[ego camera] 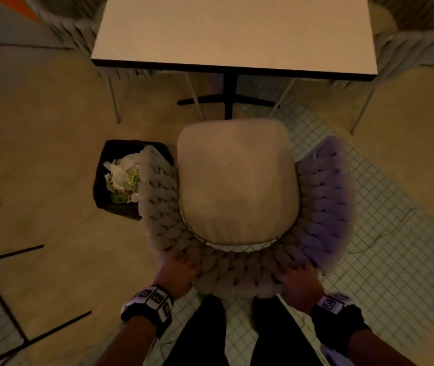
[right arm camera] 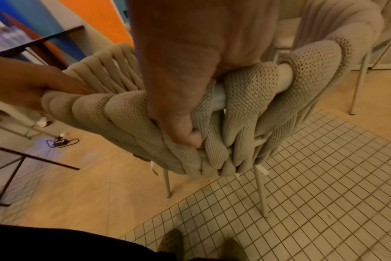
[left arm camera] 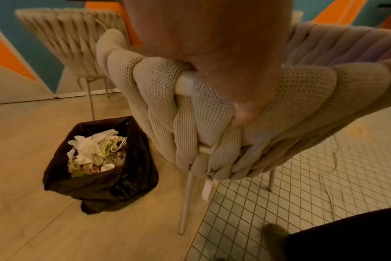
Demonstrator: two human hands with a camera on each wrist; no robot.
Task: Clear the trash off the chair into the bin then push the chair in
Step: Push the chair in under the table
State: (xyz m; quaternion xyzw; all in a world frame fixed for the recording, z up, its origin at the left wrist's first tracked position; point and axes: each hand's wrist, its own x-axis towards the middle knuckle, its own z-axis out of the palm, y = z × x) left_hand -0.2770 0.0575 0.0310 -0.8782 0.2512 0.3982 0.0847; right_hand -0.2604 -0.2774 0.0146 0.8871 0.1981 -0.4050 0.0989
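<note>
The clearing looks done — the seat cushion [ego camera: 237, 180] of the chair [ego camera: 324, 202] lies bare, with no trash visible on it; what seems left is the push, since the chair stands on the tiled floor [ego camera: 385, 260] with its front edge short of the table [ego camera: 234, 30], the seat not yet tucked under the top.

Both hands are on the woven backrest rim; the left hand [ego camera: 177, 270] curls over it, its thumb [left arm camera: 243, 114] pressed against the knit on the outer side; the right hand [ego camera: 299, 282] grips likewise, thumb [right arm camera: 188, 134] dug into the strands; the other fingers wrap over the rim out of view, so their spread I cannot tell.

The bin [ego camera: 112, 207] — lined with a black bag — stands on the floor just beside the chair's left side; it holds crumpled white paper [left arm camera: 87, 146] and some scraps with yellow-green print [left arm camera: 111, 146], filling it nearly to the top.
</note>
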